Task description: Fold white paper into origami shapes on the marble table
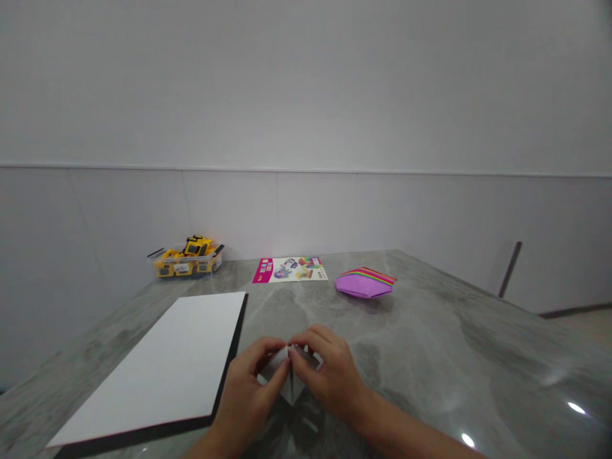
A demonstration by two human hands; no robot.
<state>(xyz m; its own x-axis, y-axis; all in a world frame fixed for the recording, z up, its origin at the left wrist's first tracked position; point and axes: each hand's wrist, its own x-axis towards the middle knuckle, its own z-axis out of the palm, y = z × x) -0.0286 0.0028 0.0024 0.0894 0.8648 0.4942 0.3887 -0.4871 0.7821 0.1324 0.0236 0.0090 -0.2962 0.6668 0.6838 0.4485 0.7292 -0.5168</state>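
A small piece of folded white paper (292,390) is held between both hands, low in the middle of the head view. It comes to a point toward me and has a dark slit down its centre. My left hand (251,379) pinches its left flap between thumb and fingers. On the other side my right hand (329,370) pinches the right flap the same way. The fingertips of the two hands nearly meet at the paper's top and hide part of it.
White sheets on a dark board (162,363) lie at the left. Behind stand a clear plastic box of yellow toy vehicles (189,260), a printed booklet (291,269) and a purple folded-paper piece with rainbow stripes (364,284). The grey marble tabletop (430,357) meets a white wall.
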